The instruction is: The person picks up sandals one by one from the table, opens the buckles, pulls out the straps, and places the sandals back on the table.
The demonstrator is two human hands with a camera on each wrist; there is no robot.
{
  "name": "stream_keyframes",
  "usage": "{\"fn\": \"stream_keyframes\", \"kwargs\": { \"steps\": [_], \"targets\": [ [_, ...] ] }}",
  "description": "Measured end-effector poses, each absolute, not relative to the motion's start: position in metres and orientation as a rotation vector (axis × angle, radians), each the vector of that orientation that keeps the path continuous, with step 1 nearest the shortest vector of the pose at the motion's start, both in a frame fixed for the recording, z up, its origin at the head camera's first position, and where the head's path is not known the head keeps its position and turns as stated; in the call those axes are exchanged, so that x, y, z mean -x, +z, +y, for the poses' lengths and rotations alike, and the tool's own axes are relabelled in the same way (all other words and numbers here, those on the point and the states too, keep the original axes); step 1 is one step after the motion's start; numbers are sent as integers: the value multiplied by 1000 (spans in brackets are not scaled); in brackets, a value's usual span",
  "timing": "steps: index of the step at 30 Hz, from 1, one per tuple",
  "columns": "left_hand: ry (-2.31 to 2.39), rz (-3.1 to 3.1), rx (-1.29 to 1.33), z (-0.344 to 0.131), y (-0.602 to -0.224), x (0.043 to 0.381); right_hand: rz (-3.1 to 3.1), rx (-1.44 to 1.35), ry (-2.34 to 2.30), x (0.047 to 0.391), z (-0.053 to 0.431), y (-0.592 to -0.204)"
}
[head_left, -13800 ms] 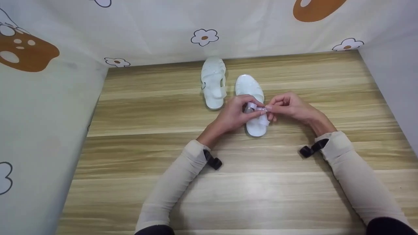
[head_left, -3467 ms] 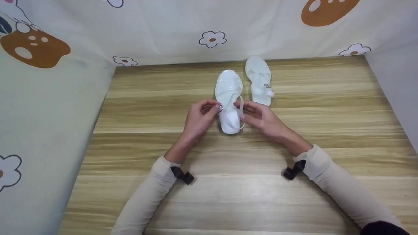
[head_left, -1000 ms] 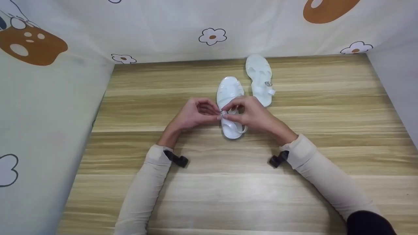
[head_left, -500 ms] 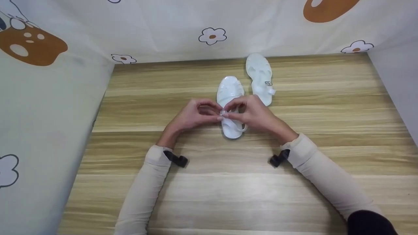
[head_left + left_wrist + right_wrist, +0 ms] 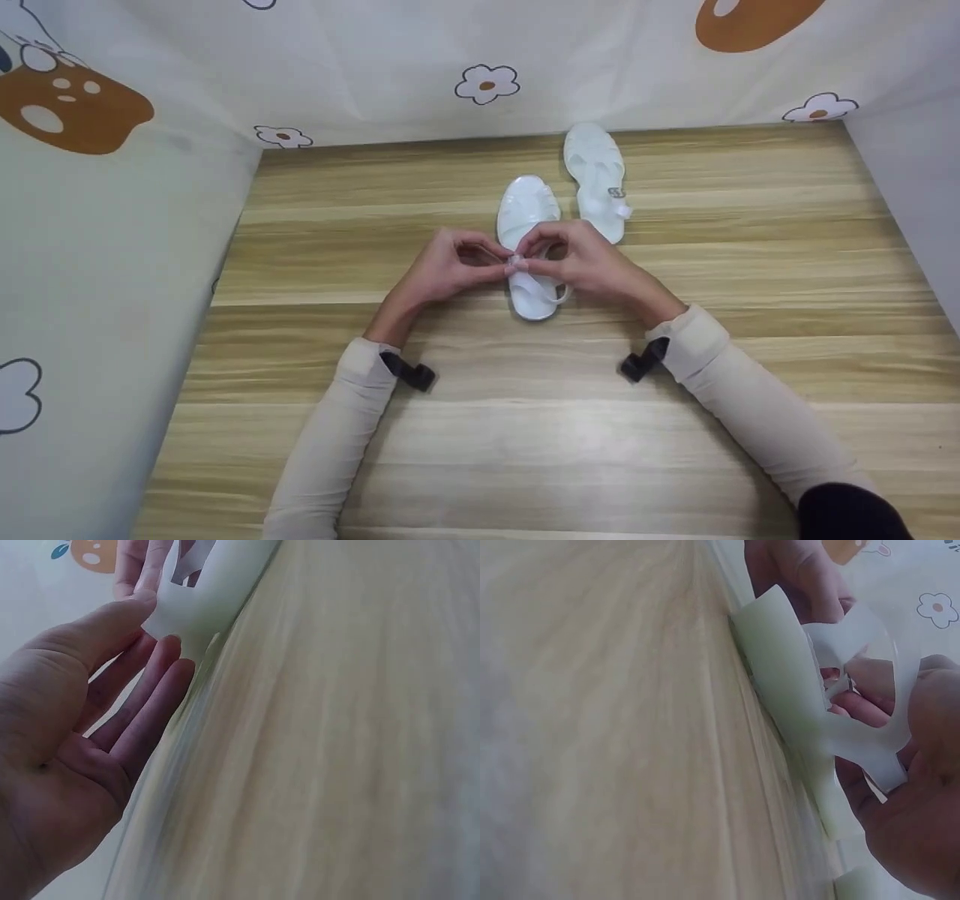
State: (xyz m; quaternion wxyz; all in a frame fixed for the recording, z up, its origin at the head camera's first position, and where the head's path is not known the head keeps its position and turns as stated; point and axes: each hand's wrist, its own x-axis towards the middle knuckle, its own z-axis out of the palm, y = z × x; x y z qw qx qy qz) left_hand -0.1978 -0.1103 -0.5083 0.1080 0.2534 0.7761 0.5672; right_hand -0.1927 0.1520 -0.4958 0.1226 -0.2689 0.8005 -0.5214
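Observation:
A white sandal (image 5: 528, 204) lies on the wood-grain surface, toe pointing away. My left hand (image 5: 444, 268) pinches at its left side between thumb and index finger, where the buckle sits; the fingertips mostly hide it. From across the sandal, my right hand (image 5: 589, 259) pinches the strap end at the same spot, the fingertips of both hands meeting there. The ankle strap (image 5: 561, 295) loops out at the right of the heel. In the right wrist view, the sandal (image 5: 776, 660) stands between the two hands. A second white sandal (image 5: 595, 157), with a silver buckle (image 5: 616, 193), lies behind.
Behind the wood-grain surface (image 5: 510, 420) rises a pale cloth wall (image 5: 375, 67) printed with flowers and brown shapes. Similar pale walls stand left and right. The second sandal's toe is close to the back wall.
Earlier, both hands worked on the other sandal, which now lies farther back. Since then, my right hand has moved left across this sandal to meet my left. Over the last second, only the fingertips shift slightly.

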Motion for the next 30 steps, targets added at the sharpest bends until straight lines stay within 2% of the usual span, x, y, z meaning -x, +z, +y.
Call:
{"fn": "stream_keyframes", "kwargs": {
  "steps": [30],
  "targets": [
    [1740, 2196, -690, -105, -511, 196, 2313, 837, -1518, 194, 151, -494]
  ]
}}
